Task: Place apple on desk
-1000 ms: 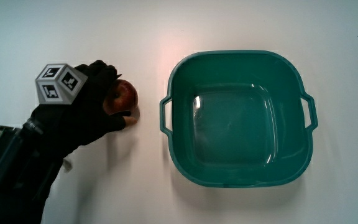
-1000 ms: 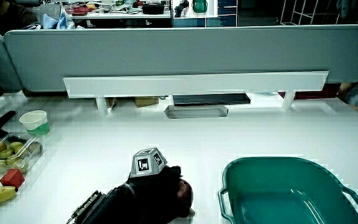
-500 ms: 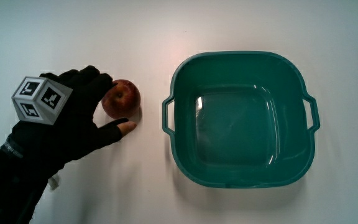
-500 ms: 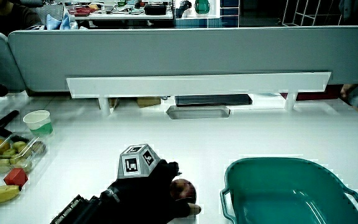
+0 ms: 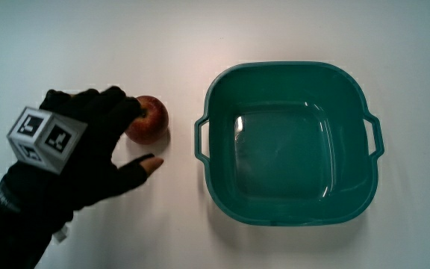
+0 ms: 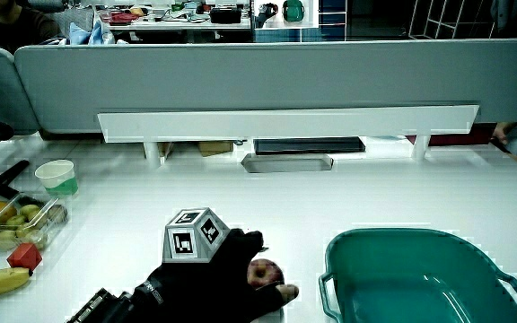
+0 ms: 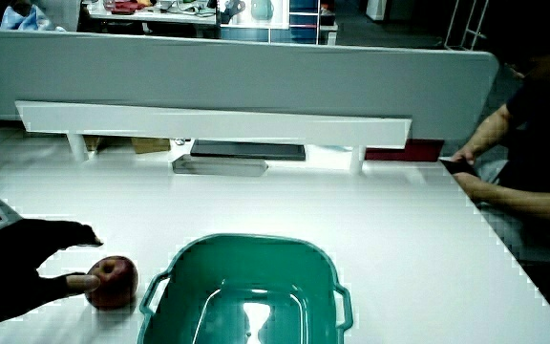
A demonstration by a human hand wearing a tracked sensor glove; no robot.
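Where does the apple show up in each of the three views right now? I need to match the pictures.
Main view: the apple lies on the table beside the teal basin, at the hand's fingertips.
Side view: the apple peeks out past the hand, beside the basin.
Side view: the apple sits between the hand and the basin.
Shared landmark: the teal basin.
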